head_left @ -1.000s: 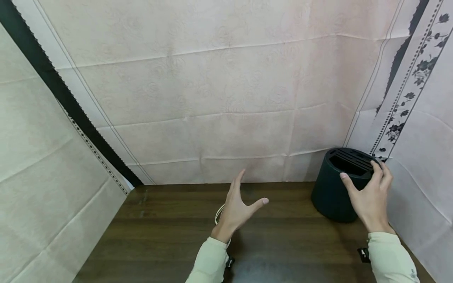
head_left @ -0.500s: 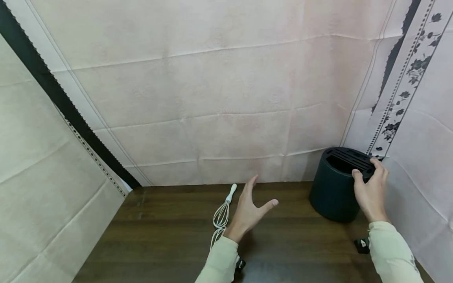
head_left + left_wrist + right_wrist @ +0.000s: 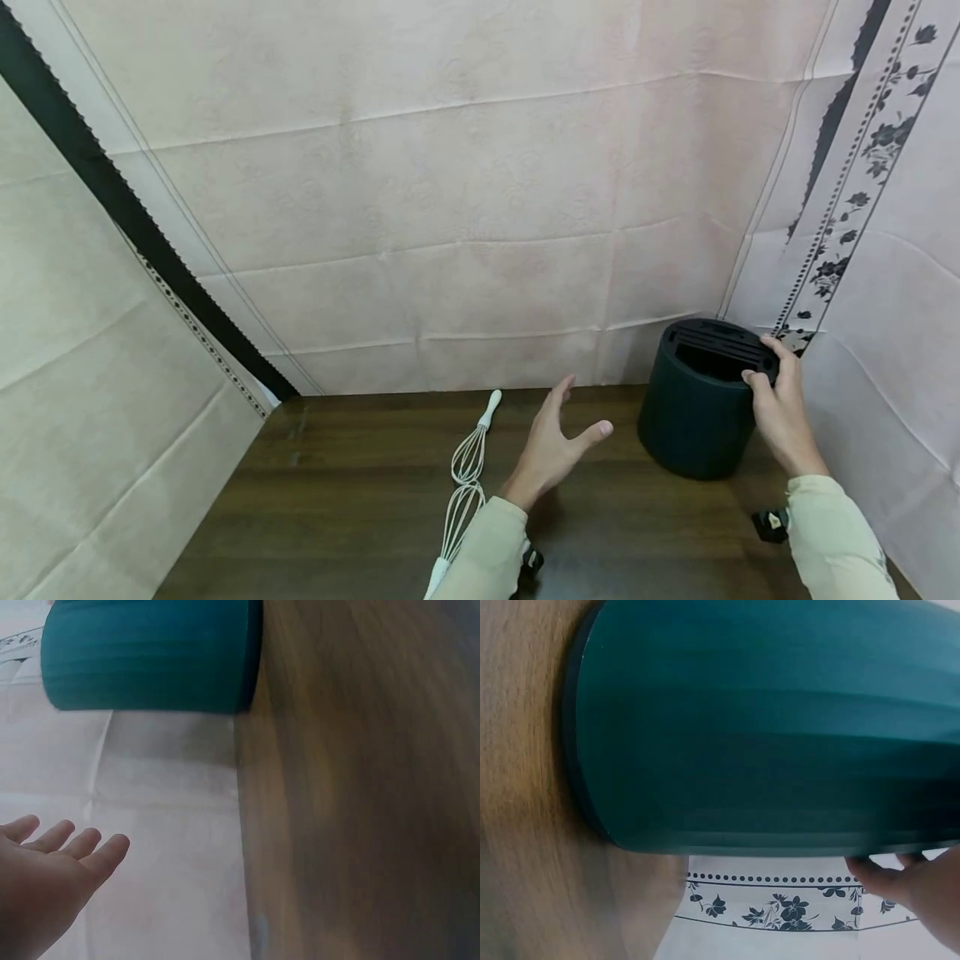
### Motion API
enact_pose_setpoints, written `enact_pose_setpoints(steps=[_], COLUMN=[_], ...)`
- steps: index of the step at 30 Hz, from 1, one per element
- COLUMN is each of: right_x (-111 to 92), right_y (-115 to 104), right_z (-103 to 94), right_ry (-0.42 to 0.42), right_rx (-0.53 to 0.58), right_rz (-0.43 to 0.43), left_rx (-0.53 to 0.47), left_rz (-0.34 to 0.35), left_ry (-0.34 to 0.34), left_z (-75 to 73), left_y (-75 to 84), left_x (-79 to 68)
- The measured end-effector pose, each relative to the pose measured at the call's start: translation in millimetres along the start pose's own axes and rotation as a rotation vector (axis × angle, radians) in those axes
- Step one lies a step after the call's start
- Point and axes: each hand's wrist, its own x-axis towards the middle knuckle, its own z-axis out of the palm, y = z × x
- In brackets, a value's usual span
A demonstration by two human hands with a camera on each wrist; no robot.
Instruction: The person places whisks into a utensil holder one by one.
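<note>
Head view | dark-green container (image 3: 693, 429) shifted left | right hand (image 3: 782, 417) gripping it | left hand (image 3: 551, 450) spread, nearer

In front of me spreads a brown wood-grained tabletop (image 3: 360, 500), on which a dark green container (image 3: 693, 421) stands toward my right, while well to its left one white whisk (image 3: 472, 450) and a second whisk (image 3: 454, 525) lie wires to wires.

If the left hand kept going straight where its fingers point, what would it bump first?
Probably the pale cloth at the back: the left hand's fingers seem to aim there, passing left of the green container. Depth is hard to judge.
</note>
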Motion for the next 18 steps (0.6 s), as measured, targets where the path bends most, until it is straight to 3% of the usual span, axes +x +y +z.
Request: enact_pose_setpoints(steps=[10,18], right_x=[-21,-32], right_y=[0,-6], right_z=[6.3,18.7], right_ry=[-0.069,-0.095], right_rx=[0.045,0.126], right_rz=[-0.124,-0.155], left_rx=[0.001,-0.005], left_rz=[0.112,0.089], left_ry=[-0.121,-0.142], left_z=[31.5,41.5], left_y=[18.9,25.3], left_x=[4.8,10.4])
